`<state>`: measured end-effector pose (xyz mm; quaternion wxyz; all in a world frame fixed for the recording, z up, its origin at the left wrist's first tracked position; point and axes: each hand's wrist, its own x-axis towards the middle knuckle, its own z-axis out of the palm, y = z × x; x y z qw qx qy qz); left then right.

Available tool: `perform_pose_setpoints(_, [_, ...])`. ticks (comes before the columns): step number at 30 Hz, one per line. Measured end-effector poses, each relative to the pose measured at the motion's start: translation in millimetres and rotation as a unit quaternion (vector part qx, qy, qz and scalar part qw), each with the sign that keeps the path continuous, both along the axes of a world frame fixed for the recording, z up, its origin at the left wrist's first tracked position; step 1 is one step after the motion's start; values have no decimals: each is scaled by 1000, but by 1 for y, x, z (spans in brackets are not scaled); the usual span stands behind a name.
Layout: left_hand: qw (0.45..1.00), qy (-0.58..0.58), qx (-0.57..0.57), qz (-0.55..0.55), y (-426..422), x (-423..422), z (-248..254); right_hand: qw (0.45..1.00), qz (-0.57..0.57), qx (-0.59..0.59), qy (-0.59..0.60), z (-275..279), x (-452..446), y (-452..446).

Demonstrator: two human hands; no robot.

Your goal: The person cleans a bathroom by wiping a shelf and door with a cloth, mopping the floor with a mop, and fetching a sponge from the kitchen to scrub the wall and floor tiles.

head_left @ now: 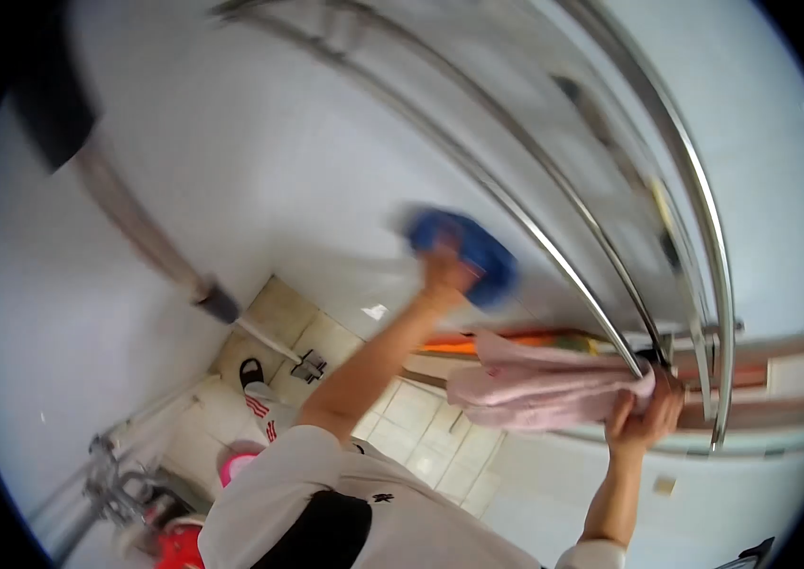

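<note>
One soft blue cloth (pixel 492 266) held up by a pale wall (pixel 326 209)

The cloth is held in the left hand (pixel 447 270), at mid-scene, just left of the metal rails (pixel 721 284); because of blur, whether the wall is touched cannot be told. It is judged light, limp and not fragile, perhaps slippery if wet; a bunched fold at its middle would be best gripped, with the palm behind. The right hand (pixel 646 417) is curled at the right end of a pink towel (pixel 535 389); whether towel or rail is gripped cannot be told. Room is offered by the broad wall to the left, bounded at far left by a pole (pixel 136 213); to the right, movement is hemmed in by the rails.
</note>
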<state>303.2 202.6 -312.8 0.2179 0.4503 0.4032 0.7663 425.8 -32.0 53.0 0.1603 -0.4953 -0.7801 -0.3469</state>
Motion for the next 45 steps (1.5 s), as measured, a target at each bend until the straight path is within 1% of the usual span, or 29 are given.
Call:
perform_pose_setpoints(1, [979,-197,-56,8,31,-3,-23,1000,-11,-5,-1,2,-3,-1])
perform_pose_setpoints(2, [969,-221,-65,91,43,-49,9,1000,5,3,1,3,-5,2])
perform_pose_setpoints(3, [962,-193,-49,185,43,-108,48,1000,3,1,1,2,-1,1])
perform_pose_setpoints(5, [947,-185,-38,260,44,-169,93,1000,3,23,7,1,1,2])
perform_pose_setpoints(7, [955,-153,-52,249,35,-182,116,1000,-4,-15,25,8,-4,0])
perform_pose_setpoints(10, [958,-206,-55,191,5,-186,139,991,8,-38,131,20,-10,-21])
perform_pose_setpoints(11, [963,-200,-60,172,-9,-186,142,993,6,12,117,26,-18,-40])
perform_pose_setpoints(12, [966,-197,-61,155,-21,-188,140,983,56,73,160,11,-15,-61])
perform_pose_setpoints(14, [979,-155,-40,125,-25,-181,145,942,121,46,311,-35,-25,-93])
perform_pose_setpoints(16, [992,-77,-7,96,-39,-156,153,862,36,-87,499,-57,-59,-88])
perform_pose_setpoints(18, [998,-30,5,56,-52,-135,171,840,8,-11,543,-78,-76,-58])
perform_pose_setpoints(19, [997,35,10,64,-53,-132,170,811,0,-22,584,-87,-75,-47])
perform_pose_setpoints(20, [997,53,13,53,-56,-133,170,780,-8,-33,625,-92,-77,-40])
perform_pose_setpoints(21, [997,70,15,43,-60,-134,173,673,-11,-63,737,-89,-82,-38])
perform_pose_setpoints(22, [996,86,18,33,-65,-134,176,713,11,-50,700,-90,-82,-46])
perform_pose_setpoints(24, [997,-47,-1,-68,-78,-138,178,786,51,-24,616,-94,-79,-63])
perform_pose_setpoints(25, [985,-115,-10,-125,-83,-142,177,822,76,27,563,-73,-88,-69])
perform_pose_setpoints(26, [967,-182,-22,-180,-89,-150,175,794,130,4,594,-61,-94,-80])
perform_pose_setpoints(27, [968,-146,-63,-192,-86,-162,156,762,183,-18,621,-52,-100,-92])
perform_pose_setpoints(28, [936,-213,-79,-268,-92,-172,154,725,239,-39,644,-43,-105,-103])
perform_pose_setpoints(30, [840,-342,-113,-406,-110,-189,147,698,343,-133,615,-29,-108,-141])
perform_pose_setpoints(31, [820,-342,-163,-429,-126,-195,158,591,371,-198,688,-35,-111,-160])
perform_pose_setpoints(32, [813,-341,-168,-442,-141,-201,162,470,391,-260,748,-41,-112,-181])
perform_pose_setpoints(34, [796,-338,-172,-472,-158,-212,165,424,253,-295,818,-76,-96,-202])
perform_pose_setpoints(35, [805,-346,-162,-453,-155,-217,146,506,195,-330,773,-94,-84,-203])
perform_pose_setpoints(37, [774,-350,-194,-491,-163,-232,141,645,77,-389,653,-120,-68,-209])
perform_pose_setpoints(41, [736,-393,-218,-506,-175,-247,127,551,-16,-599,581,-131,-46,-237])
perform_pose_setpoints(44, [733,-414,-232,-487,-187,-243,128,520,12,-656,548,-128,-20,-238])
perform_pose_setpoints(45, [724,-420,-232,-496,-189,-243,122,527,22,-628,572,-127,-18,-236])
